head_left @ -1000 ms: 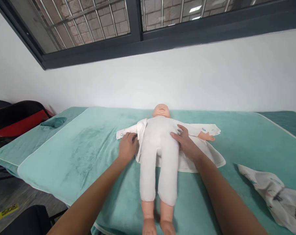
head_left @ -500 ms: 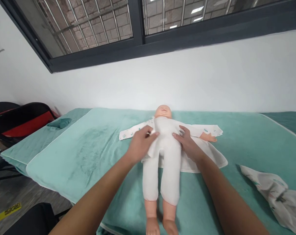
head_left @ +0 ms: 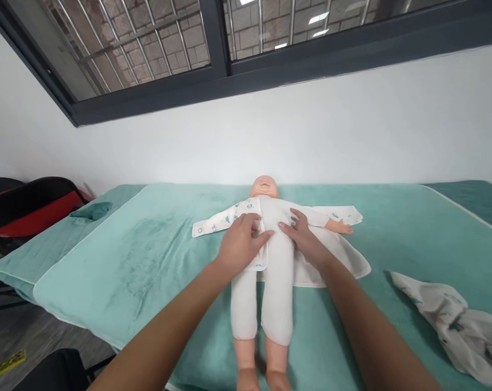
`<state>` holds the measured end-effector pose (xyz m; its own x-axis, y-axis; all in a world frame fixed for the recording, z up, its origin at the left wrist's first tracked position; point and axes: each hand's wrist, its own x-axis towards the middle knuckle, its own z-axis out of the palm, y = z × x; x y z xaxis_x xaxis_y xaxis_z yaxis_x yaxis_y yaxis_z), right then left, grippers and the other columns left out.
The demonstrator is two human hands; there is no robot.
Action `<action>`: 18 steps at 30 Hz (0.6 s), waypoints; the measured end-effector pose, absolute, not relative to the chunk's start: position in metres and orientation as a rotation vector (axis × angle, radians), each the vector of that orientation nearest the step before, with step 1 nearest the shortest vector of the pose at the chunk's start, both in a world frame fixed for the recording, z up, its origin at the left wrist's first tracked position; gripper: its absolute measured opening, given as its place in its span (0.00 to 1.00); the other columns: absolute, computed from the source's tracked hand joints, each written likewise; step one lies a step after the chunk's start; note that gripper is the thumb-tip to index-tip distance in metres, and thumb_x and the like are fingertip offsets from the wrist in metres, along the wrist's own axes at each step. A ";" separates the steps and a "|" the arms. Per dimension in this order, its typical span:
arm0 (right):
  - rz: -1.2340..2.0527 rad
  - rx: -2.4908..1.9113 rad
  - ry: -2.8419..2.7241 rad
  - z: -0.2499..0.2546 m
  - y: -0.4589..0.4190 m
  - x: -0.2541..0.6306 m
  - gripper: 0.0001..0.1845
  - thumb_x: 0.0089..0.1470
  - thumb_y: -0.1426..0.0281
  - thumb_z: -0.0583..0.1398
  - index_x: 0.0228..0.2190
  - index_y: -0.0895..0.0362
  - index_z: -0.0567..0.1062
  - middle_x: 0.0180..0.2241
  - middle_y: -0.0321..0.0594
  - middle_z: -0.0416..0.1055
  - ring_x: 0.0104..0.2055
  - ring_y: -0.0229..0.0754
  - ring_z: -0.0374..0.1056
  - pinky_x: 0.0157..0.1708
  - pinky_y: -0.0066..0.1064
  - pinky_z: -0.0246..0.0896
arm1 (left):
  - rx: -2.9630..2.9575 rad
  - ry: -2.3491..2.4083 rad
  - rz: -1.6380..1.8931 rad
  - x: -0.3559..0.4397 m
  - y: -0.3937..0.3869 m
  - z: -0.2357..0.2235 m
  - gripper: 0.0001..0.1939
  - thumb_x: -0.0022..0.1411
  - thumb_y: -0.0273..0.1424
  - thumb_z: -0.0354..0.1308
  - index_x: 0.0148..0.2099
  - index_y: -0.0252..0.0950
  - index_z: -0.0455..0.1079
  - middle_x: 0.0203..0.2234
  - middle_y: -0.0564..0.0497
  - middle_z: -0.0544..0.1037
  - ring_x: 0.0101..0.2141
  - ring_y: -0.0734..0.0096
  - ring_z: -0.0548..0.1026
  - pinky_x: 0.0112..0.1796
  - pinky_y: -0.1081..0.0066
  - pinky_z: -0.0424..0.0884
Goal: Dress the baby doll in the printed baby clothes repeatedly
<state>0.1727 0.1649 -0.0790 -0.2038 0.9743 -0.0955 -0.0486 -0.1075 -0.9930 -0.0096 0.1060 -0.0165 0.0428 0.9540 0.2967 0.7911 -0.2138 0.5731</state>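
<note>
A baby doll (head_left: 277,233) lies on its back on the bed, its head towards the wall, in white leggings and a white long-sleeved shirt. The shirt's printed front panel (head_left: 251,205) covers one side of the chest and belly. On this panel rests my left hand (head_left: 243,241), thumb and fingers apart. My right hand (head_left: 306,239) touches the other side of the doll's waist, thumb and index finger apart; its remaining fingers are partly hidden. The shirt's other panel (head_left: 339,255) is spread on the bed beside the doll. One doll hand (head_left: 339,226) shows at the right sleeve.
A green cover (head_left: 148,260) lies over the bed, which stands against a white wall below a barred window. To the right lies a crumpled printed cloth (head_left: 453,320). Black and red chairs (head_left: 38,209) stand at the left, and a black chair (head_left: 52,372) is at the near edge.
The shirt's front panel on the left now lies flatter over the belly, with its print and lower edge showing. My left hand has moved slightly down and lies on it. The view has shifted a little.
</note>
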 end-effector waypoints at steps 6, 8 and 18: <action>1.494 -1.080 -1.296 -0.079 0.164 0.173 0.51 0.46 0.49 0.65 0.63 0.45 0.45 0.65 0.47 0.49 0.66 0.48 0.52 0.64 0.43 0.51 | 2.101 1.838 0.848 0.011 0.109 -0.009 0.15 0.59 0.23 0.48 0.48 0.38 0.66 0.26 0.54 0.71 0.31 0.67 0.72 0.33 0.68 0.65; 1.482 -1.092 -1.298 -0.079 0.165 0.173 0.52 0.46 0.49 0.65 0.63 0.45 0.45 0.65 0.48 0.49 0.66 0.49 0.52 0.63 0.43 0.51 | 1.978 1.735 0.995 0.014 0.111 -0.002 0.13 0.58 0.23 0.48 0.45 0.39 0.66 0.24 0.56 0.70 0.29 0.70 0.71 0.33 0.70 0.65; 1.429 -1.113 -1.352 -0.081 0.168 0.175 0.52 0.46 0.48 0.65 0.63 0.47 0.45 0.64 0.50 0.51 0.67 0.52 0.49 0.64 0.48 0.49 | 1.969 1.367 1.064 0.028 0.123 0.006 0.11 0.62 0.28 0.49 0.44 0.39 0.71 0.37 0.52 0.78 0.39 0.70 0.75 0.42 0.69 0.70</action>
<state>0.1752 0.1679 -0.0810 -0.2393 0.9698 -0.0477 -0.0059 -0.0505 -0.9987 0.0283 0.1227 0.0061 0.1850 0.9323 0.3107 0.5301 -0.3609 0.7673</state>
